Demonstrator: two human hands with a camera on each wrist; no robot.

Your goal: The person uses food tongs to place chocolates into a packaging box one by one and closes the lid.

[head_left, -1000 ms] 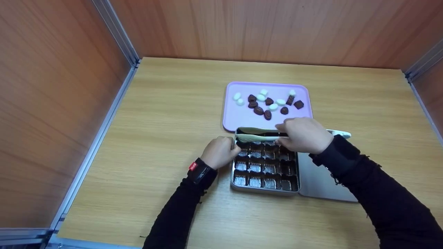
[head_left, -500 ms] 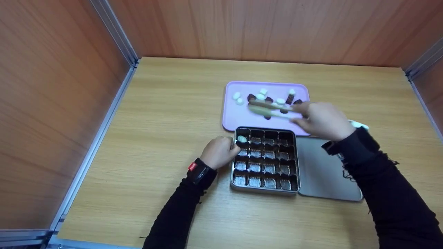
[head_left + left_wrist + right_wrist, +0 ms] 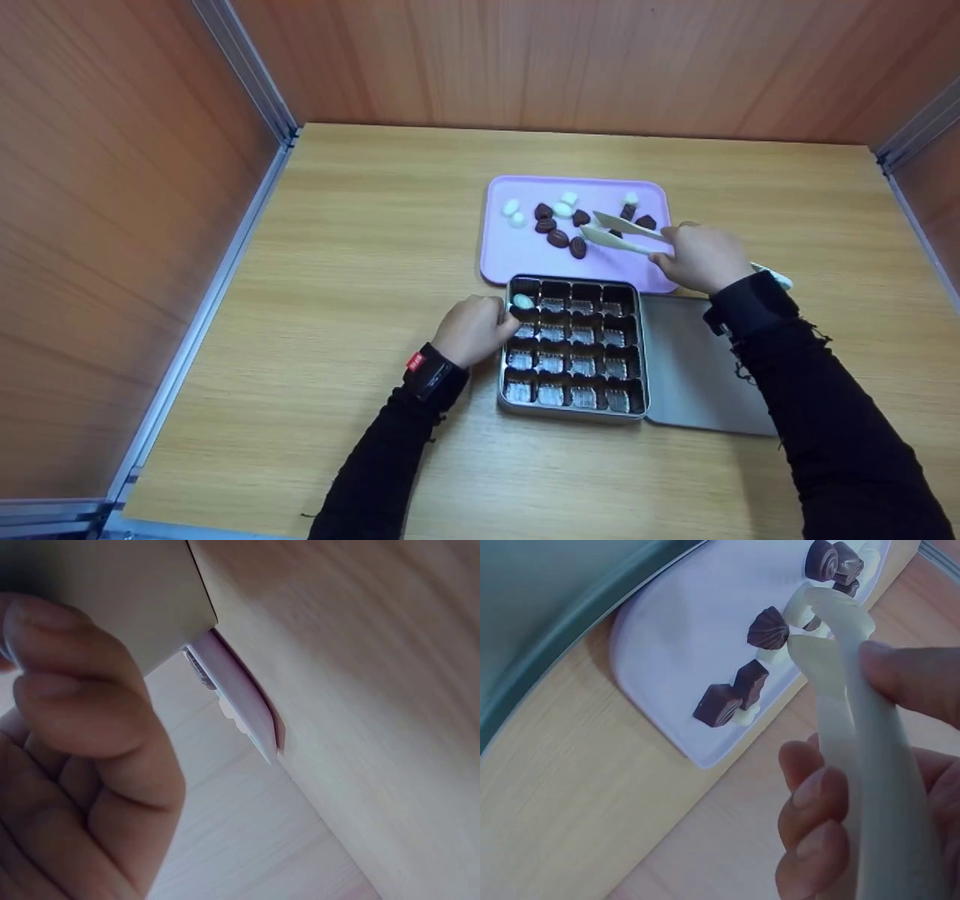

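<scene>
Head view shows the left hand (image 3: 474,330) at the left side of a metal box (image 3: 571,412), its thumb on the rim and its other fingers bent beside the outer wall, so that it grips the edge near the back corner. The right hand (image 3: 705,256) grasps pale tongs (image 3: 889,787), fingers and thumb wrapped about the two arms, with the tips pointing left and standing apart over the right half of a pink tray (image 3: 510,259). Seen from the right wrist, the tips lie close to a white sweet (image 3: 799,607); whether they touch it, I cannot tell. On the tray, dark chocolates (image 3: 557,238) of several shapes and more white sweets lie loosely grouped, mostly towards the back. Just in front of the tray sits the box, its dark insert divided into four rows of four compartments; a pale green-white sweet (image 3: 523,301) rests in the back left one. Beside the box's right wall lies a flat grey lid (image 3: 705,375), partly covered by the right sleeve (image 3: 840,412). Both wrists wear black straps (image 3: 433,375). Everything rests on a light wooden table (image 3: 337,262), with reddish-brown wooden panels (image 3: 562,67) around it.
</scene>
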